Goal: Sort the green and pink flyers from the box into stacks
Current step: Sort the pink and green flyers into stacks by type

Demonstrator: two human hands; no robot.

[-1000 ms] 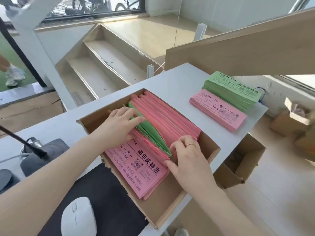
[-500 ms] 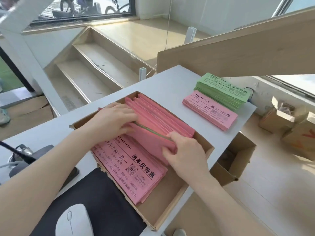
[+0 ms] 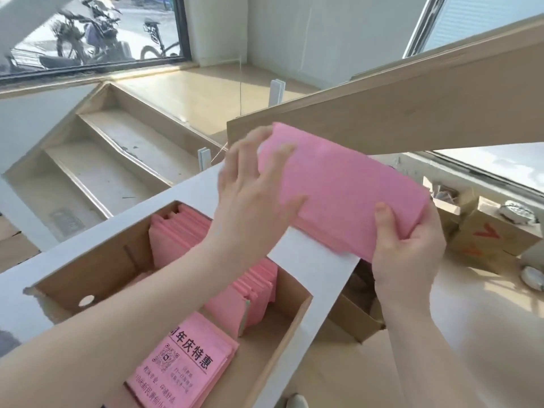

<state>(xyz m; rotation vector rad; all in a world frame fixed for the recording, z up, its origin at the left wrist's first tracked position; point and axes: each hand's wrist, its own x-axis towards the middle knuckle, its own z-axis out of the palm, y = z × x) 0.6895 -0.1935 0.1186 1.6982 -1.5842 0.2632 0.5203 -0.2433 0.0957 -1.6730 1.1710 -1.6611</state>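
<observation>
Right hand point(image 3: 407, 254) grips the near end of a pink flyer bundle point(image 3: 341, 184) above the tabletop's point(image 3: 318, 260) far right edge | left hand point(image 3: 253, 184), fingers spread, rests on its far end | box point(image 3: 97, 269) holds upright pink flyers point(image 3: 176, 231).

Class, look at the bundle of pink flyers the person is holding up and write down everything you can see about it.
The pink bundle is a thick stack of long rectangular paper sheets, its plain pink face showing with no print visible. It is held in the air, tilted down to the right, above the far end of the white counter and beyond the cardboard box. The right hand grips its near right corner, thumb on top. The left hand rests open against its left end, fingers spread. The image is slightly blurred.
</observation>
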